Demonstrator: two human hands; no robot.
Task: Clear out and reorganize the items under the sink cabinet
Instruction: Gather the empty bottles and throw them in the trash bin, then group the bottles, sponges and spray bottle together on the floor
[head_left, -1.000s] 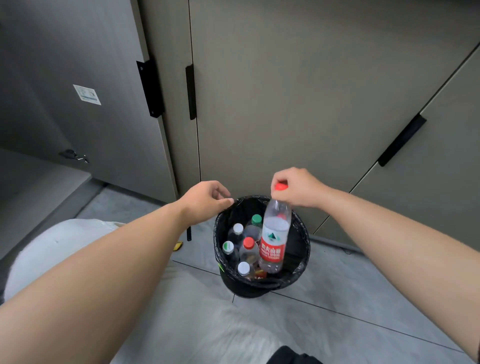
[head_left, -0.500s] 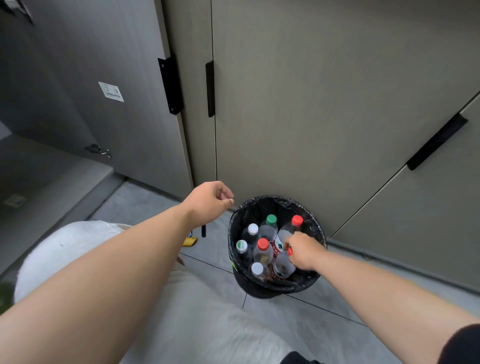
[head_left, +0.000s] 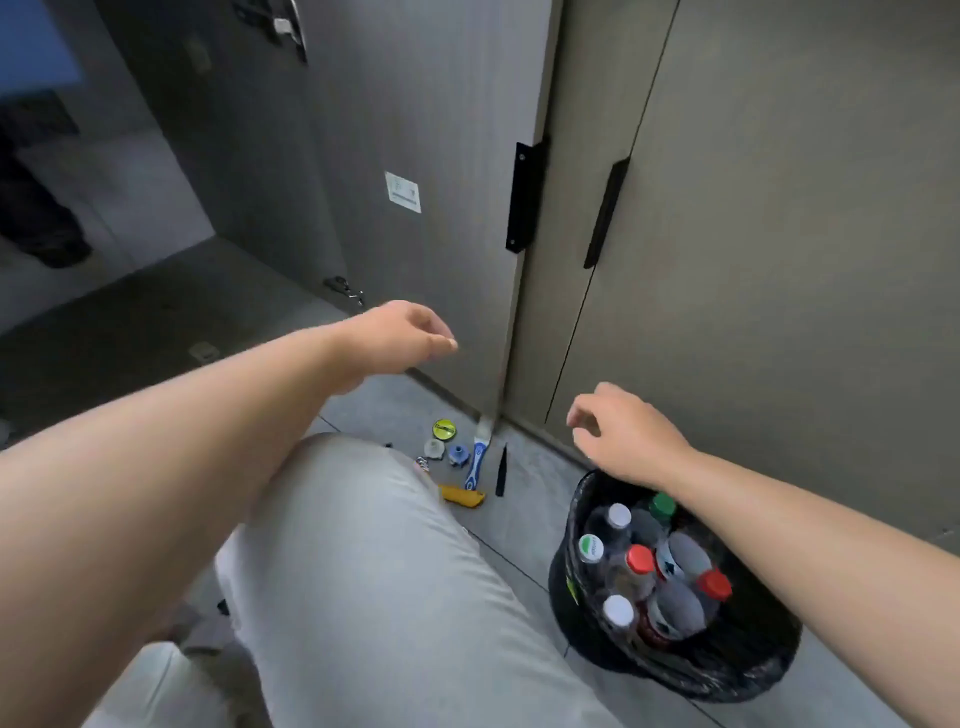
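Just above the bottle-filled bin (head_left: 748, 667), the right hand (head_left: 626, 436) hangs loosely curled, empty.

Your left hand (head_left: 400, 338) and right hand (head_left: 623, 431) hang loosely curled, holding nothing. The right is just above the black-lined bin (head_left: 737, 670) of capped bottles (head_left: 641, 561), and a blue-handled brush (head_left: 475, 462) lies on the floor by the open cabinet door (head_left: 415, 130).

Grey tiled floor (head_left: 524, 519), taupe cabinet doors (head_left: 779, 234), black handles (head_left: 605, 213)
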